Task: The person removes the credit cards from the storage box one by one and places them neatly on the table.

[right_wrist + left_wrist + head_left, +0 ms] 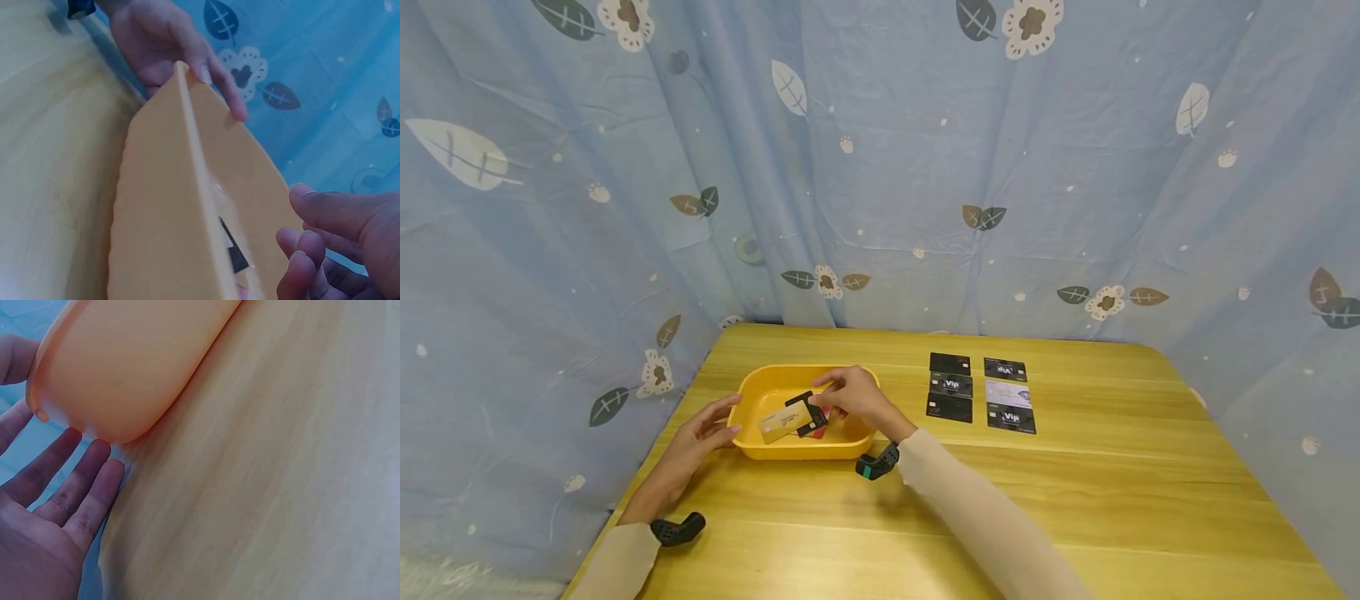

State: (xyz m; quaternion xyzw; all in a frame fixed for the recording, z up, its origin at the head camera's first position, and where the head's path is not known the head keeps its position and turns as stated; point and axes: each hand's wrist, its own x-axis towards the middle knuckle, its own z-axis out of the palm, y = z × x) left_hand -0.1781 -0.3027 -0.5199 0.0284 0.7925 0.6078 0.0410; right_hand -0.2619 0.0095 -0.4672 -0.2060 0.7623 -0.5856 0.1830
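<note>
A yellow plastic tray (808, 451) stands on the table's left part. Inside it lie a gold card (781, 422), a black card (799, 402) partly under it, and a red card (817, 432), mostly covered. My left hand (698, 435) touches the tray's left end, its fingers fairly straight along the wall and rim. Over the tray is my right hand (855, 395), its fingertips near the black card. In the right wrist view, a gap shows between this hand's thumb and loosely bent fingers (299, 275), with no card visible there.
To the right of the tray lie two columns of cards on the wooden table (1120, 467). The left column holds black cards (950, 384); the right one has a light purple card (1008, 392) between two black ones. A patterned blue curtain (895, 167) hangs behind.
</note>
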